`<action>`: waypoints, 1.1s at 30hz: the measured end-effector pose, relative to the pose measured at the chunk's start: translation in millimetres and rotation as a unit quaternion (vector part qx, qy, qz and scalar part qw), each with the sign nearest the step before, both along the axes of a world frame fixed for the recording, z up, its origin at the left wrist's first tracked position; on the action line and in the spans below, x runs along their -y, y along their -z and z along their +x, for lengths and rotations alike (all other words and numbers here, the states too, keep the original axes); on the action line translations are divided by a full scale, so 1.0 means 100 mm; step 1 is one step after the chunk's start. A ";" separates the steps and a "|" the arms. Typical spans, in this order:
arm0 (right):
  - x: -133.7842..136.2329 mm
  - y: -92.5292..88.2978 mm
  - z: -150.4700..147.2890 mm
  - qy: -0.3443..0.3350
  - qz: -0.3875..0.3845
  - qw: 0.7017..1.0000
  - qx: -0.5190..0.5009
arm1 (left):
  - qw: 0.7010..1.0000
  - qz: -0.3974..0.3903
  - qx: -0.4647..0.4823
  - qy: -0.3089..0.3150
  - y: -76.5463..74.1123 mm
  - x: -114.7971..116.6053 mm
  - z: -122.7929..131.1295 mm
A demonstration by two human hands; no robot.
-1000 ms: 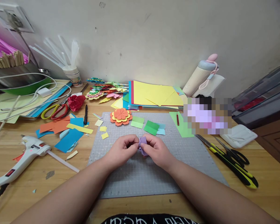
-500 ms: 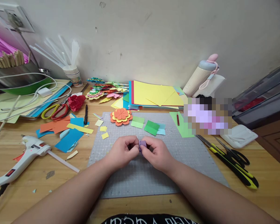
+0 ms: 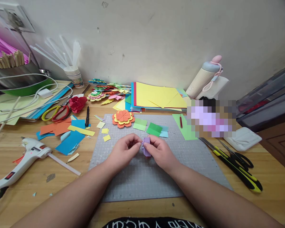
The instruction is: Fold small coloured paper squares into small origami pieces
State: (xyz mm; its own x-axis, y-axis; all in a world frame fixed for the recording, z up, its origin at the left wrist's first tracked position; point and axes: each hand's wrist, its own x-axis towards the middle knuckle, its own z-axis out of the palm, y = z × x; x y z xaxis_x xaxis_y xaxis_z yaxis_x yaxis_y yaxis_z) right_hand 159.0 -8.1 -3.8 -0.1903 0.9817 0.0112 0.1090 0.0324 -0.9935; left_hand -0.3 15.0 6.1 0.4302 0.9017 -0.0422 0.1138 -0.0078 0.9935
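Over the middle of a grey cutting mat, my left hand and my right hand meet around a small folded purple paper piece. Both hands pinch it with curled fingers, the left at its left edge, the right round its right side. Just beyond the hands lie two green paper squares and an orange and yellow paper flower.
A white glue gun lies at the left on the wooden table. Blue and orange scraps sit beside the mat. Black-and-yellow scissors lie at the right. A stack of coloured sheets and a bottle stand by the wall.
The hands shifted slightly while working the purple piece; it shows more between the fingers now than half a second ago. Nothing else moved.
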 end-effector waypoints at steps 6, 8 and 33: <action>-0.03 -0.03 0.00 -0.003 -0.035 0.998 -0.060 | 0.989 -0.109 0.090 0.036 0.05 -0.08 -0.03; -0.03 -0.05 0.00 -0.008 -0.036 0.997 -0.072 | 0.984 -0.133 0.110 0.048 0.06 -0.09 -0.04; 0.01 -0.05 0.00 -0.011 0.012 0.999 -0.047 | 0.982 -0.153 0.106 0.033 0.06 -0.09 -0.05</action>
State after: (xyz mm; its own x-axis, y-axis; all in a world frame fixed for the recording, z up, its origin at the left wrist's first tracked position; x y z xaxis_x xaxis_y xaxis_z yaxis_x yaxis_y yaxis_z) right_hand 158.9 -8.8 1.5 -0.2078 0.9767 0.0538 0.0152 0.0582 -0.9982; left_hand -5.3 23.9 0.3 0.5149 0.8311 -0.2099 -0.0866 0.2941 0.9518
